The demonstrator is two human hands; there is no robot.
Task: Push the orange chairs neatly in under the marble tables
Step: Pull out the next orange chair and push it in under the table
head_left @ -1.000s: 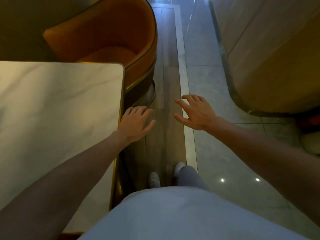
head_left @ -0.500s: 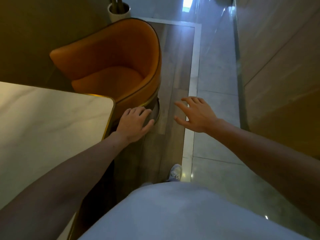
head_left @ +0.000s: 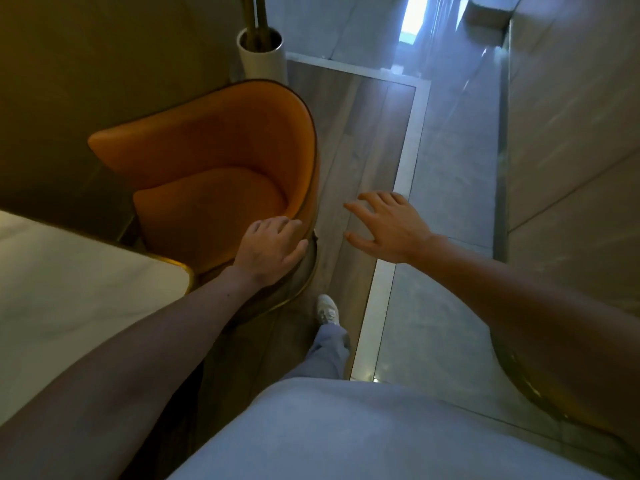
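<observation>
An orange tub chair [head_left: 214,174] with a curved back and a gold base rim stands beyond the corner of the white marble table [head_left: 69,289], its seat facing the table and set apart from it. My left hand [head_left: 270,247] lies palm down on the near end of the chair's curved back rim, fingers spread over the edge. Just right of the chair, my right hand [head_left: 384,226] hovers over the wooden floor strip with fingers apart, holding nothing and touching nothing.
A white cylindrical planter [head_left: 261,57] stands right behind the chair by the wall. A wood-panelled wall [head_left: 571,150] runs along the right. A curved gold-rimmed edge [head_left: 540,403] shows at lower right. My shoe [head_left: 327,308] is on the wooden strip.
I have stepped forward; the chair now lies closer and fuller in view. My left hand has moved from beside the table corner onto the chair's back rim. The right hand stays raised and open.
</observation>
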